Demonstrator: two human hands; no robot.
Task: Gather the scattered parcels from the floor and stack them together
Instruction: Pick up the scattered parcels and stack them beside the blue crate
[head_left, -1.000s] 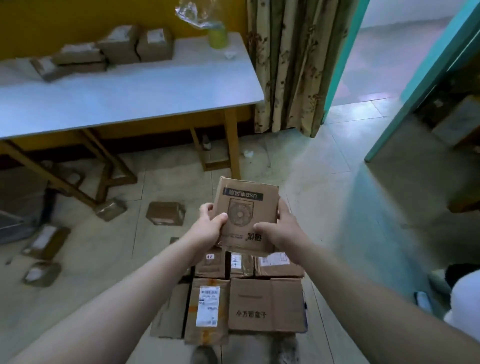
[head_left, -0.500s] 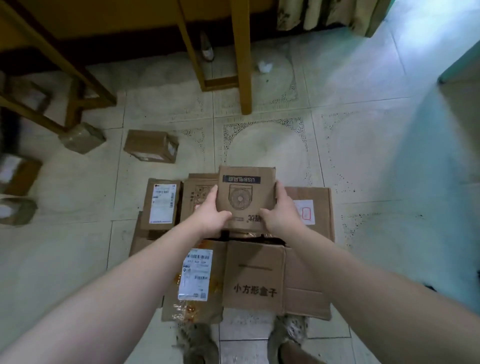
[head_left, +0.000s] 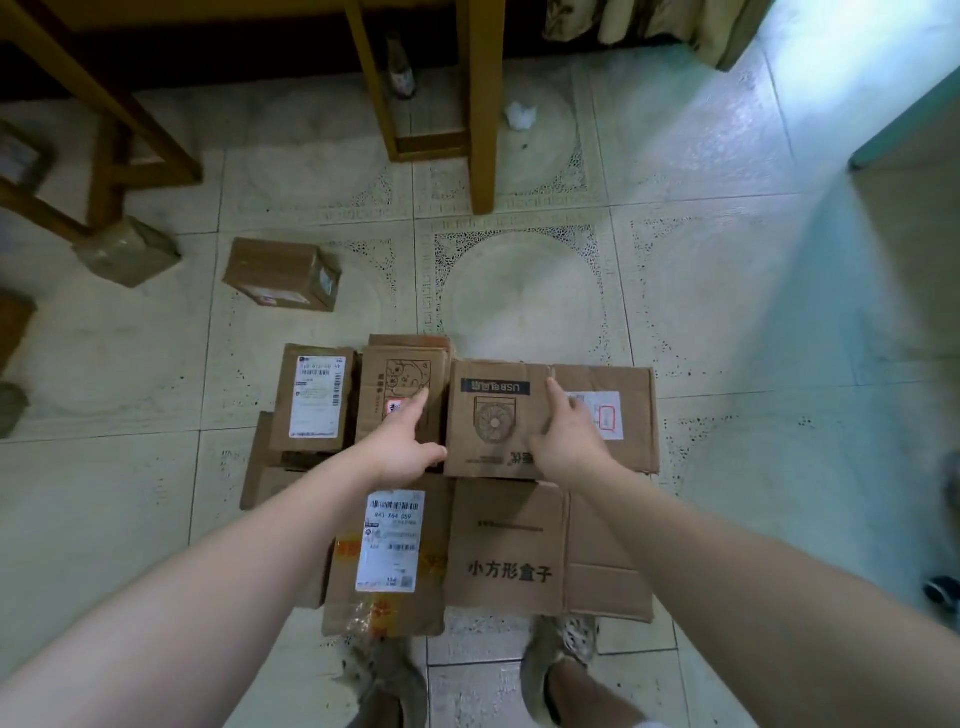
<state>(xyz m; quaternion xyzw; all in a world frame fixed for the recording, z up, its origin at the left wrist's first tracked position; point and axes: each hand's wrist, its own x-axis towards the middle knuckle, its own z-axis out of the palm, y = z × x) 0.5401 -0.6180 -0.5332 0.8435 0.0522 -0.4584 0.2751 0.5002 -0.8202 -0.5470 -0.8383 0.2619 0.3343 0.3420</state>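
Observation:
A flat cardboard parcel with a fan drawing (head_left: 491, 415) lies on top of the gathered pile of parcels (head_left: 509, 551) on the floor in front of my feet. My left hand (head_left: 408, 441) rests beside its left edge, fingers stretched forward, thumb touching its near corner. My right hand (head_left: 569, 434) lies flat over its right edge, fingers straight. Neither hand is closed around it. Two loose parcels, a brown one (head_left: 283, 273) and a taped one (head_left: 127, 249), lie on the tiles to the far left.
Wooden table legs (head_left: 480, 104) stand just beyond the pile, with a bottle (head_left: 400, 65) and a crumpled paper (head_left: 519, 114) near them. More parcels show at the left edge (head_left: 13, 322). A curtain hem (head_left: 649, 26) hangs at the top right.
My view tilted down from the table to the floor. Both hands lowered the fan parcel onto the right side of the pile and loosened their grip.

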